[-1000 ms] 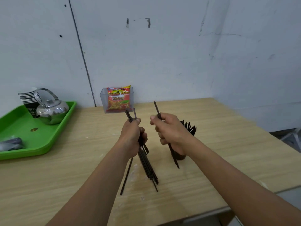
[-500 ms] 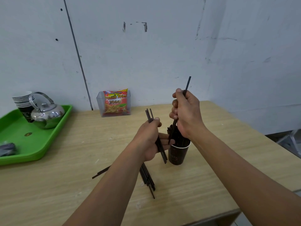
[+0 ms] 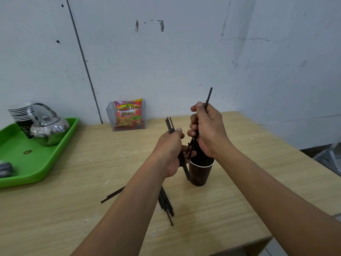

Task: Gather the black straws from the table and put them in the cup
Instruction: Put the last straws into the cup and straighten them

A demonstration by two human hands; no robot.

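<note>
Right-hand grip (image 3: pixel 208 132) pinches single straw (image 3: pixel 209 97) upright over cup (image 3: pixel 200 172). Left-hand grip (image 3: pixel 170 150) curls round small bundle (image 3: pixel 169 124). Loose straws (image 3: pixel 166 206) lie on counter (image 3: pixel 258 172) near cup. Likely light, thin, springy, slick: pinch mid-length, several together; cup may tip.

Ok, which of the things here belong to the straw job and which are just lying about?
Job: cup; straw pinched in the right hand over it; straws gripped in the left hand; loose straws on the table.
Lying about: green tray, kettle, stack of cups, snack packet in its clear holder.
</note>
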